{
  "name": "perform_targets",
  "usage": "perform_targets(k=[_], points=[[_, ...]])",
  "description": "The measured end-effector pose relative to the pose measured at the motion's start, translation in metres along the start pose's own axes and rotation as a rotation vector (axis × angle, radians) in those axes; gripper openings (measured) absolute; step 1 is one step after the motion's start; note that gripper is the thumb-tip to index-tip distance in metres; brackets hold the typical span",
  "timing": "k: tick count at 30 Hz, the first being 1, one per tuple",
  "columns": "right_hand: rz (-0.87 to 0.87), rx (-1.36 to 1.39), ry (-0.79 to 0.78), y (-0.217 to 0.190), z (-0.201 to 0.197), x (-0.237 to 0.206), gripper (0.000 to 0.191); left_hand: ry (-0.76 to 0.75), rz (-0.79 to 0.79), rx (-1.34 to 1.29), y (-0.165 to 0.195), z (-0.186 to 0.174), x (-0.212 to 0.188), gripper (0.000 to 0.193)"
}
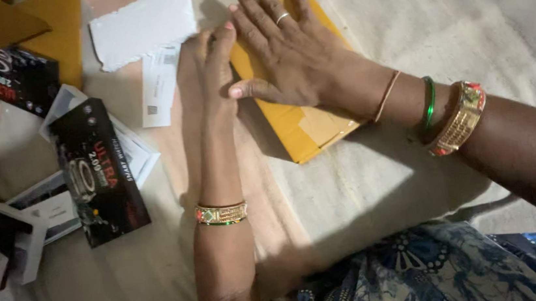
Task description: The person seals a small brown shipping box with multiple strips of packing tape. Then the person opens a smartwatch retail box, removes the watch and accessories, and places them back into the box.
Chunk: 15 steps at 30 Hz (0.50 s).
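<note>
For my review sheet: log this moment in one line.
right hand flat on yellow package | left hand at its edge | black box aside

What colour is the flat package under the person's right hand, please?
Yellow-orange, like a padded envelope; the head view shows it under the right hand.

Light moderate, warm, uneven. Brightest patch on the pale cloth [375, 179] below the yellow-brown package [308, 130]; upper right of the cloth evenly lit. Hard-edged dark shadow falls along the left side of the package, under the right hand [284, 51], and another spreads across the cloth toward the patterned blue fabric [424, 273]. Left edge dim, and the black boxes [96, 173] there are soft, slightly smeared. White torn card [138, 25] near overexposed. Wide-angle bending at the frame edges; the forearms stretch. Slight motion blur at bottom left.
</note>
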State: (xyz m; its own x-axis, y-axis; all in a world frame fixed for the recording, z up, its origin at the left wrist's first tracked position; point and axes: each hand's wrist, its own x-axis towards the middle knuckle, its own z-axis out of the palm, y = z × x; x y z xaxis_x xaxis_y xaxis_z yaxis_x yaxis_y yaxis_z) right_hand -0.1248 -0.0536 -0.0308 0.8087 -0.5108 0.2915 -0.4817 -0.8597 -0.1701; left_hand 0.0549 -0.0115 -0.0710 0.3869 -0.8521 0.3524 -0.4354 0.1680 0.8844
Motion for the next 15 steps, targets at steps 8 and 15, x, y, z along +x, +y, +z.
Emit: perform_targets(k=[8,15], points=[[-0.015,0.013,-0.051,-0.026,-0.014,-0.043,0.109,-0.019,-0.187,-0.497,-0.041,0.01,0.006,0.023],[-0.144,-0.171,-0.105,-0.049,-0.03,-0.069,0.108,0.001,-0.139,-0.506,-0.036,0.013,0.011,0.025]])
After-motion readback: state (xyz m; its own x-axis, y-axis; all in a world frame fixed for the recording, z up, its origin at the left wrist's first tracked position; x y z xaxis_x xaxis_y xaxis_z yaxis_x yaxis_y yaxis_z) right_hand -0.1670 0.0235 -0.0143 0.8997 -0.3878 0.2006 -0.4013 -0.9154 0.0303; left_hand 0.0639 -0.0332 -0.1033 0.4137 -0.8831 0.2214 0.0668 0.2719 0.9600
